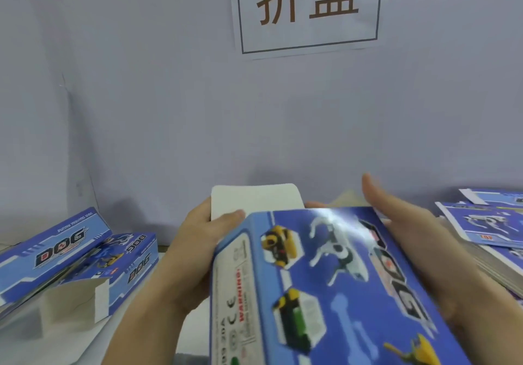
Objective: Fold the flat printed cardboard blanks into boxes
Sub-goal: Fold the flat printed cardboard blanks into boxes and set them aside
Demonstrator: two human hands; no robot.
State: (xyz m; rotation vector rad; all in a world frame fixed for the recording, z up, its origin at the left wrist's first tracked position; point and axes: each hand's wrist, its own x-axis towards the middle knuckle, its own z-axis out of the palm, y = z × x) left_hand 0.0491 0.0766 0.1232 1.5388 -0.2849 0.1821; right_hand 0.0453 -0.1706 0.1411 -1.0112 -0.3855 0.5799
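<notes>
The box (325,279), blue with a printed robot dog, is held above the table (158,302) at centre frame, its long axis running away from the camera. The left hand (195,257) grips the box's left side, thumb curled onto the top edge beside the raised white end flap (254,199). The right hand (418,245) lies flat against the right side, fingers straight and extended. Two folded boxes (70,257) lie at the left, one with an open end. A stack of flat blanks (486,231) lies at the right. A sign (308,8) with two characters hangs on the wall behind.
</notes>
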